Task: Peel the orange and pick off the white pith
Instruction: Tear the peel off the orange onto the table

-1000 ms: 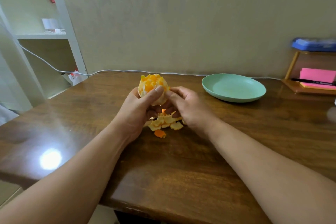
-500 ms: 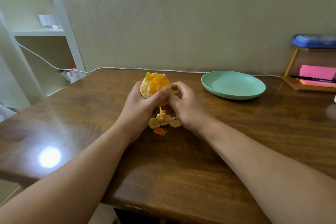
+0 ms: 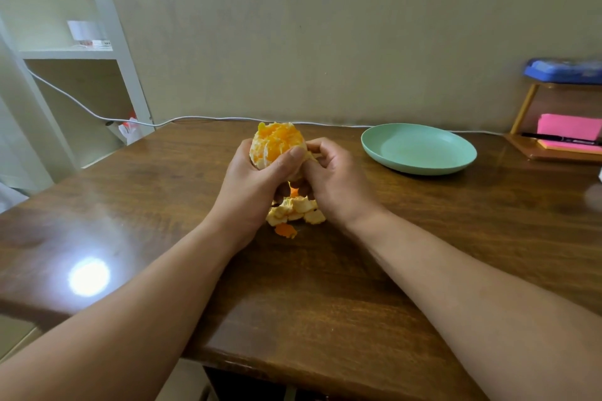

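Gripping orange (image 3: 275,143) mid-frame in left hand (image 3: 254,182), thumb curled across bare flesh. Pinching its frame-right flank with right hand (image 3: 335,179); pith or peel, cannot tell. Risk of bursting exposed segments by over-squeezing, or tearing 1 by yanking.

The orange (image 3: 277,143) is gripped in the left hand (image 3: 250,185), whose thumb is pressed across its near side. Its top is stripped bare, and ragged, glistening orange pulp is exposed, streaked with pale pith; its lower part is hidden by the fingers. Its right flank is pinched by the curled fingertips of the right hand (image 3: 332,182). A heap of peel pieces (image 3: 294,210), mostly turned pale side up, is seen just below and between both hands, with one orange-side-up scrap (image 3: 285,230) lying nearest the wrists.
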The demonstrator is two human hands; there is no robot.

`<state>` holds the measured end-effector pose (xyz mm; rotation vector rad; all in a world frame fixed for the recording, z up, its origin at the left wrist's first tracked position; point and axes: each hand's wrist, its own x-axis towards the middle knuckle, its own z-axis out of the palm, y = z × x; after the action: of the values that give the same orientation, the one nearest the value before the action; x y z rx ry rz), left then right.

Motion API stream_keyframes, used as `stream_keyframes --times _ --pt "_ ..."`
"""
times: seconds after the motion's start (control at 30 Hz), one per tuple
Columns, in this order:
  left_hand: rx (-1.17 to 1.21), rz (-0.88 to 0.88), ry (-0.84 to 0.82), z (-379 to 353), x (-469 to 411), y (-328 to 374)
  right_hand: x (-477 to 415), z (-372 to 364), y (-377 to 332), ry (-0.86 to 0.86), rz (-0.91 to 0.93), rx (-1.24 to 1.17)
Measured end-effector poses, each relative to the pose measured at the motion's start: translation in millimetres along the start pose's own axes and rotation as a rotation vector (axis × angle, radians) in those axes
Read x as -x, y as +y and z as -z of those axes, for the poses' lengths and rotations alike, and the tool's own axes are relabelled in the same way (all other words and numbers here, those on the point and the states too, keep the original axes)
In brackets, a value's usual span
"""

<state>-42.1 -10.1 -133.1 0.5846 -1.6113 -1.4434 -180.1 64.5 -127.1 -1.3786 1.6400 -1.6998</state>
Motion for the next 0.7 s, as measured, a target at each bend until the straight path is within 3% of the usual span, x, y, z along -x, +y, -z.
stream_keyframes --times 0.3,0.47,0.6,0.7 --pt "0.325 0.114 -0.024 4.2 -9.4 4.5 0.6 -5.7 -3.2 -0.098 -0.189 -0.455" --pt "0.658 0.27 -0.138 11.2 -8.2 8.4 3.2 -0.5 -13.2 -0.287 -0.213 -0.635" --pt "0.772 0.299 -0.18 13.3 -6.6 7.4 7.0 0.2 -20.0 -0.265 -0.154 -0.503" --pt "0.797 0.31 -0.129 13.9 -7.5 6.6 15.3 -1.3 -20.9 -0.057 0.142 -0.017"
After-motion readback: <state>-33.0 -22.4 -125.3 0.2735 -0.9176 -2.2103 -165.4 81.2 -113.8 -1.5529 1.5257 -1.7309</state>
